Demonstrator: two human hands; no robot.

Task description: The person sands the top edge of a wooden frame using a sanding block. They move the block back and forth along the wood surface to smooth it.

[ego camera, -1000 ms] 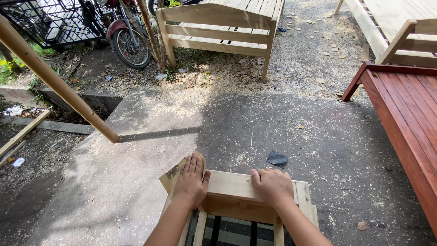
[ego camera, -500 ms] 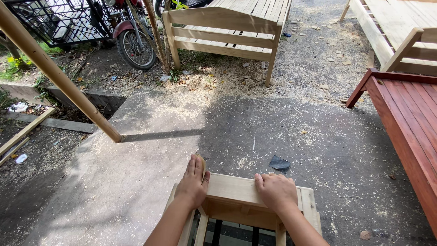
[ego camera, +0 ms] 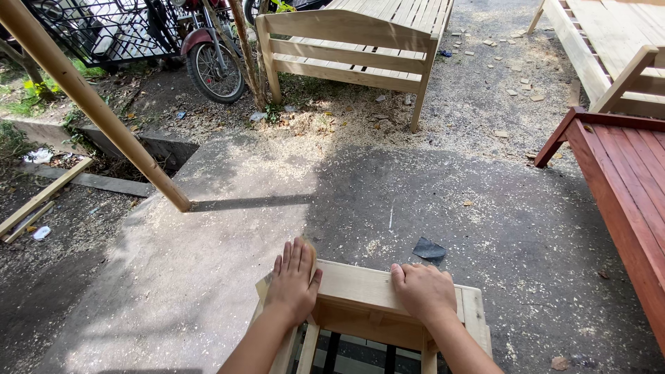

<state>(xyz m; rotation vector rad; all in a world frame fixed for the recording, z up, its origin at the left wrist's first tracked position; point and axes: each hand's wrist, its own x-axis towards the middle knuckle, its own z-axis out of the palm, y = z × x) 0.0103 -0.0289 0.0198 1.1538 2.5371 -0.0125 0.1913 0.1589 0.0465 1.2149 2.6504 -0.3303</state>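
1. While a pale bamboo pole point(ego camera: 90, 104) leans across the yard at far left, the left hand point(ego camera: 294, 280) lies flat, fingers extended, on a scrap of sandpaper at the corner of an unfinished wooden frame point(ego camera: 360, 285).
2. The right hand point(ego camera: 424, 291) curls over the frame's top rail, gripping it.
3. A red slatted bench point(ego camera: 623, 180) stands at right.

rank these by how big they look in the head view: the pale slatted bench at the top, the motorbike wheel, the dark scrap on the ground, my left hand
1. pale slatted bench, clearly largest.
2. left hand and motorbike wheel: alike in apparent size. The hand is much nearer the camera, so I leave them unranked.
3. dark scrap, smallest.
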